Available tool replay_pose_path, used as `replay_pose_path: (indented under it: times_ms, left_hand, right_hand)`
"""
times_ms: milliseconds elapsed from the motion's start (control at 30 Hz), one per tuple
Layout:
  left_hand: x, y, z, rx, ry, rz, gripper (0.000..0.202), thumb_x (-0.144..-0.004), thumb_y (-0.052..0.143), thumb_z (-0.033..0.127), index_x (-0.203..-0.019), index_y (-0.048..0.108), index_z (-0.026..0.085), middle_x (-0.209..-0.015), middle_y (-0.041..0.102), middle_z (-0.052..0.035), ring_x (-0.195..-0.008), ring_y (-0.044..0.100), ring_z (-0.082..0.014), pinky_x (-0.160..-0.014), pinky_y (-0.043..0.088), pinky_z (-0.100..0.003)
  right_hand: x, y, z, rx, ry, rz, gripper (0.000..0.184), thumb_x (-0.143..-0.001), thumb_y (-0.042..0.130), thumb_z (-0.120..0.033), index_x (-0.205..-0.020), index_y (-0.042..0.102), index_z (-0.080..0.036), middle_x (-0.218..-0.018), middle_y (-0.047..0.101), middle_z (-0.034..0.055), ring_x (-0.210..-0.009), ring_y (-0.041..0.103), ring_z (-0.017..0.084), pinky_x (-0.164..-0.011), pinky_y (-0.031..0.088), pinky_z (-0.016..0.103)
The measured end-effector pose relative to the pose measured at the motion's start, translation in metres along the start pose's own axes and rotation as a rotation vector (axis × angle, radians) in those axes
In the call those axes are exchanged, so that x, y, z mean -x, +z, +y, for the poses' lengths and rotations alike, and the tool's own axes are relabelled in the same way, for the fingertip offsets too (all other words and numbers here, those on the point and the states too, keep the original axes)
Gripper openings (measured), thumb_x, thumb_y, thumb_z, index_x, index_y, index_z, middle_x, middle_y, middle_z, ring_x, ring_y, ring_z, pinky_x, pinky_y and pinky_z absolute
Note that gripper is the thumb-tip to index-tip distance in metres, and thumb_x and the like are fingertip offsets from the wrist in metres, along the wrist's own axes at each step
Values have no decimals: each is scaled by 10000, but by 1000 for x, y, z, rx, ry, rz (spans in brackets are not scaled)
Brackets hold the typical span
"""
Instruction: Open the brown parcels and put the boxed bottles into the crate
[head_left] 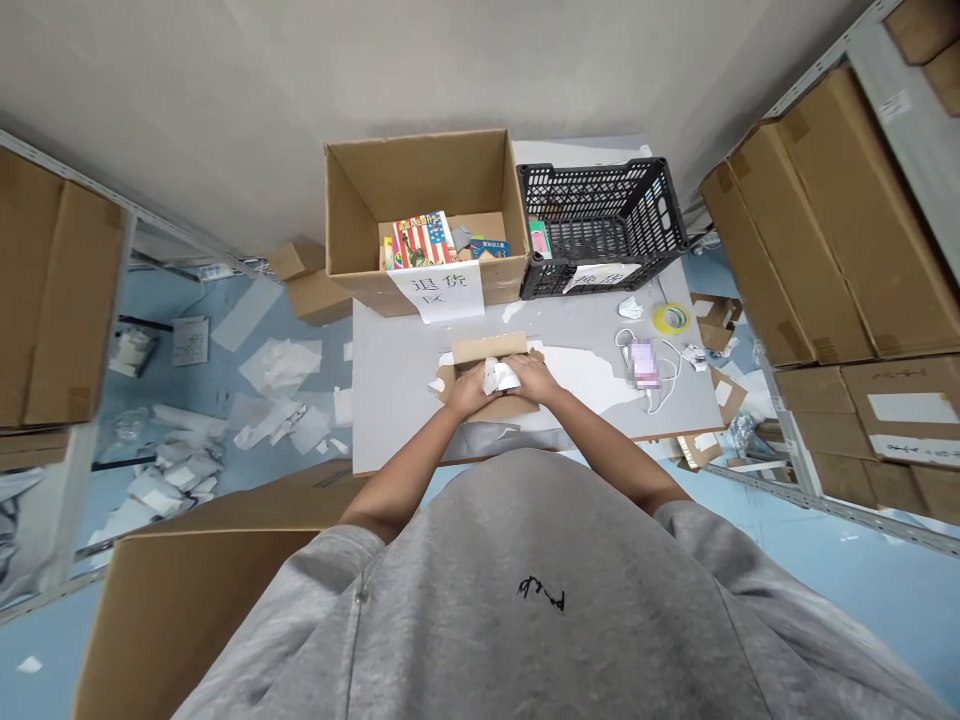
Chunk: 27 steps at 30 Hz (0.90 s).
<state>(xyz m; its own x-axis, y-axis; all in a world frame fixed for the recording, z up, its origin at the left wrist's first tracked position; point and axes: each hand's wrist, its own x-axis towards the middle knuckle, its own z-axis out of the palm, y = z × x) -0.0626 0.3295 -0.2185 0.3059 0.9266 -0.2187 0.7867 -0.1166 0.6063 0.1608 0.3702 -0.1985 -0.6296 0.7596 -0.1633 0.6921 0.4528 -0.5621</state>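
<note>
My left hand (467, 391) and my right hand (530, 379) meet over a small opened cardboard carton (489, 350) lying on the grey table (397, 400). Between my fingers, both hands grip a wad of crumpled white paper (501, 377). The carton's lower part is hidden by my hands and the paper. A torn white sheet (581, 378) lies on the table to the right of my right hand.
At the far edge stand an open cardboard box (420, 170) holding picture books (424, 240) and a black plastic crate (600, 200). A yellow tape roll (671, 318) and a blurred phone (643, 362) with a white cable lie right. Shelved cartons flank the table; paper litters the floor.
</note>
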Motion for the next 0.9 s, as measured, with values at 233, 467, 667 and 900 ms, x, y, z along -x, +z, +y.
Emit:
replay_pose_path:
  times_ms: [233,467,667,900]
  left_hand:
    - [6,-7,-15,11,6,33,303,-1053,569,394,-1280,711,252,-1295,720,-80,-1215,674,-244,-998,530,-329]
    - [8,-13,-1,-310,-240,-112,362,-1036,446,165,-1244,743,164,-1226,712,-178,-1174,680,-319,-947,531,-395]
    - [-8,-16,18,-354,-325,-294,436,-1017,463,211,-1367,682,73,-1365,626,-275,-1272,614,-362,-1028,506,-451]
    - [-12,-41,45,-302,-342,-231,514,-934,687,468,-1316,723,127,-1393,644,-264,-1354,545,-434,-1072,463,-493]
  right_hand:
    - [9,-7,16,-121,44,166,755,-854,781,-407,-1540,536,-210,-1470,603,143,-1363,557,353,-1128,462,481]
    - [19,-20,23,-161,14,213,774,-823,812,-443,-1520,564,-215,-1455,584,150,-1353,550,371,-1164,433,496]
    - [23,-43,13,-386,24,402,678,-736,872,-395,-1353,637,-240,-1291,671,124,-1208,628,357,-1065,505,520]
    - [19,-75,-3,-696,2,599,750,-717,903,-459,-1363,585,-249,-1384,633,116,-1259,631,298,-1096,523,440]
